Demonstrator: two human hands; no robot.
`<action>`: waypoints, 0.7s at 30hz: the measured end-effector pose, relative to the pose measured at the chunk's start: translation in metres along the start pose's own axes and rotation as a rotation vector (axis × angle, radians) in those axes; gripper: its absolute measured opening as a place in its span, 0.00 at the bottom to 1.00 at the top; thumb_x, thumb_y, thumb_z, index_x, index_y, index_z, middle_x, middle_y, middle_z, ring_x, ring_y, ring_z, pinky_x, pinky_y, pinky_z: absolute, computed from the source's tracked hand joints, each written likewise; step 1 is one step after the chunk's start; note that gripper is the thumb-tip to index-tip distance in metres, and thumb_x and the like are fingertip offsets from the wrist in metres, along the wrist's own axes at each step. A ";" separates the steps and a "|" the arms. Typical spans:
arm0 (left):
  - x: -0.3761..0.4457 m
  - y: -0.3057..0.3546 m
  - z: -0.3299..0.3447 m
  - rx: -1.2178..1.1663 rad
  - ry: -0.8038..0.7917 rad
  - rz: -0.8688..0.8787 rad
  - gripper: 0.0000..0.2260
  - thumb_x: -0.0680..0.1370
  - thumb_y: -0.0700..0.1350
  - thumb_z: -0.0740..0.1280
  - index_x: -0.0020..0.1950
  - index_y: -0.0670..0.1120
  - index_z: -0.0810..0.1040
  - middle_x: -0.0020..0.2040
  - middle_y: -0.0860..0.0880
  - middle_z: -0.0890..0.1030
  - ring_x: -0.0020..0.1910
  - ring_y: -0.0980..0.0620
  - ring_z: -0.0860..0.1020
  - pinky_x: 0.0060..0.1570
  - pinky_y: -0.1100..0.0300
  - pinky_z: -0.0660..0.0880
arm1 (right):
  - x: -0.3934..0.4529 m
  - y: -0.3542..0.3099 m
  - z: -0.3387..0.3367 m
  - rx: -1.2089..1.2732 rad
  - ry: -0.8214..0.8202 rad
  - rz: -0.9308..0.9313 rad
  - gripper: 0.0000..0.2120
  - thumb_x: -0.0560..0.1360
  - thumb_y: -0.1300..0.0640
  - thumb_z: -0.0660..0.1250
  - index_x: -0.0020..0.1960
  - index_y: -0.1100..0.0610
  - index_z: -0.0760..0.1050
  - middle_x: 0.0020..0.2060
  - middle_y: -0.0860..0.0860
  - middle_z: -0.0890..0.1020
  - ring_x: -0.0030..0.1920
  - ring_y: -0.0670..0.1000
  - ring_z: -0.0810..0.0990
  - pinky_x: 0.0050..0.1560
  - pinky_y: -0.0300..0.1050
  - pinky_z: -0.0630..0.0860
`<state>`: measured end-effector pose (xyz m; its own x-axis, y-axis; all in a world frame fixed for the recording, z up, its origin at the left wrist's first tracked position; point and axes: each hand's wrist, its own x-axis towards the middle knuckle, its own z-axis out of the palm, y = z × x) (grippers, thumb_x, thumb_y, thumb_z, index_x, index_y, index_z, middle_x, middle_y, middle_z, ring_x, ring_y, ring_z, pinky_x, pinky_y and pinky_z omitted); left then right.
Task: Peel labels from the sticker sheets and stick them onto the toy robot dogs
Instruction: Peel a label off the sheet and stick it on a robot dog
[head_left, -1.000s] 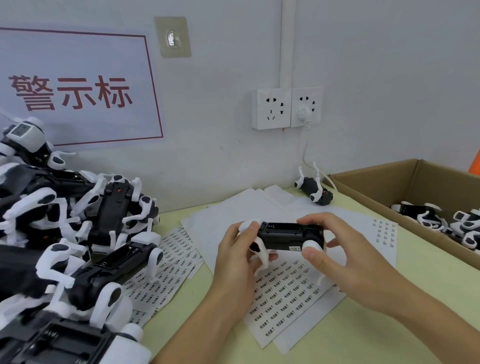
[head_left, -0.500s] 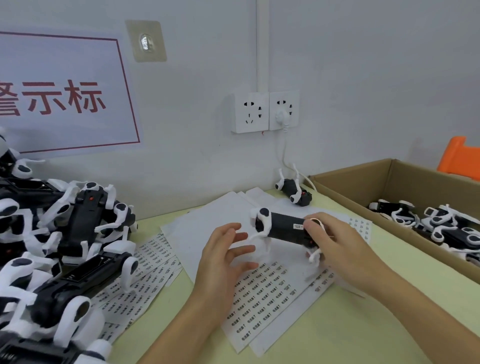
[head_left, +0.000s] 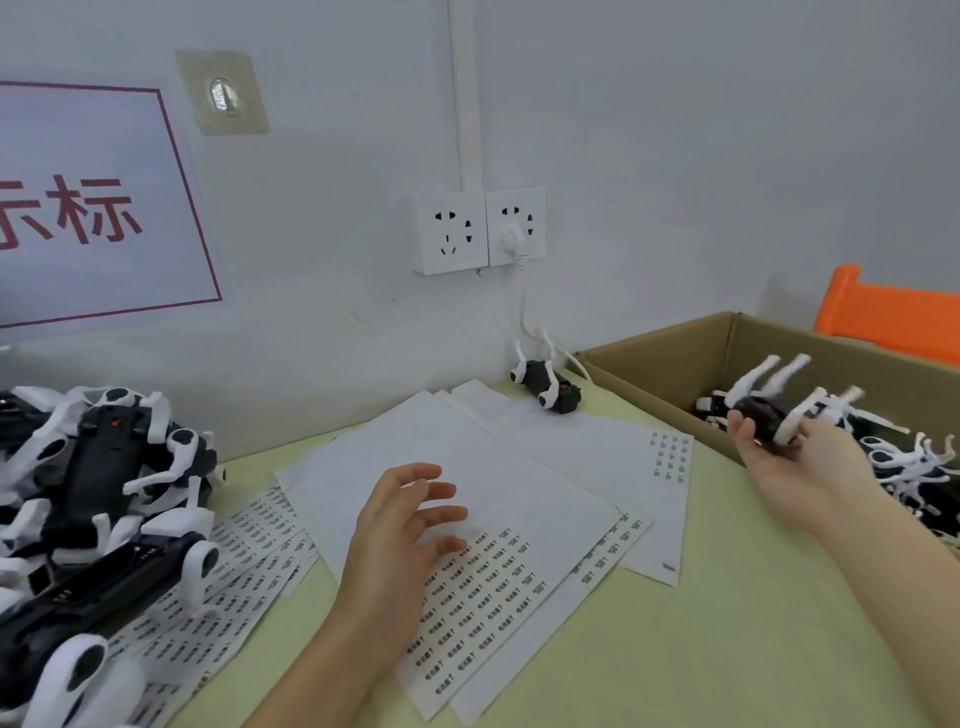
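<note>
The right hand (head_left: 795, 462) reaches out to the right, palm up, over the near wall of the cardboard box (head_left: 660, 374) at the table's right edge. Its fingers curl around a toy robot dog (head_left: 769, 410). The dog's black body sits in the palm, its white legs stick up and out, and it looks blurry. More toy dogs (head_left: 904, 457) lie inside the box, just past the fingers.

The left hand (head_left: 400, 530) is held over the sticker sheets (head_left: 483, 587) in the middle of the table (head_left: 701, 649). Its fingers are spread and a little bent, and they hold nothing. Rows of small printed labels show on the sheets near the fingertips. I cannot tell if the hand touches the paper.

A pile of black and white toy dogs (head_left: 98, 493) sits at the table's left edge, on top of more label sheets. One small dog (head_left: 545, 387) lies on its back at the far edge by the wall, under the wall sockets (head_left: 478, 231). A sign with red writing (head_left: 93, 208) hangs on the wall to the left.
</note>
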<state>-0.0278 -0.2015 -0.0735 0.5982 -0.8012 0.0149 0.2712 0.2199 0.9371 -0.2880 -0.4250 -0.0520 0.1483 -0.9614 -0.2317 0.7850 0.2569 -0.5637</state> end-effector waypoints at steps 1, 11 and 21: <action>0.000 0.000 0.000 -0.003 -0.003 0.002 0.08 0.83 0.39 0.60 0.56 0.41 0.78 0.51 0.41 0.82 0.45 0.44 0.81 0.43 0.50 0.77 | 0.002 -0.002 -0.002 0.033 0.000 -0.013 0.19 0.85 0.61 0.51 0.75 0.63 0.63 0.65 0.62 0.74 0.50 0.56 0.81 0.37 0.38 0.80; -0.001 0.001 0.002 0.062 -0.031 -0.002 0.09 0.82 0.34 0.60 0.51 0.38 0.80 0.43 0.42 0.82 0.39 0.45 0.82 0.40 0.55 0.78 | -0.006 0.024 0.008 -0.424 -0.049 -0.057 0.10 0.82 0.65 0.60 0.61 0.64 0.76 0.46 0.57 0.82 0.44 0.53 0.82 0.43 0.42 0.74; -0.003 0.002 0.005 0.213 -0.047 -0.033 0.13 0.80 0.32 0.58 0.47 0.41 0.80 0.39 0.44 0.82 0.37 0.48 0.81 0.42 0.57 0.77 | -0.099 0.114 0.043 -1.494 -0.748 -0.520 0.10 0.78 0.57 0.69 0.41 0.45 0.83 0.31 0.46 0.82 0.30 0.45 0.76 0.32 0.35 0.72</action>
<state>-0.0330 -0.2013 -0.0696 0.5544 -0.8323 -0.0056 0.1219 0.0745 0.9897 -0.1874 -0.3045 -0.0597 0.6420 -0.6898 0.3348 -0.2791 -0.6169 -0.7359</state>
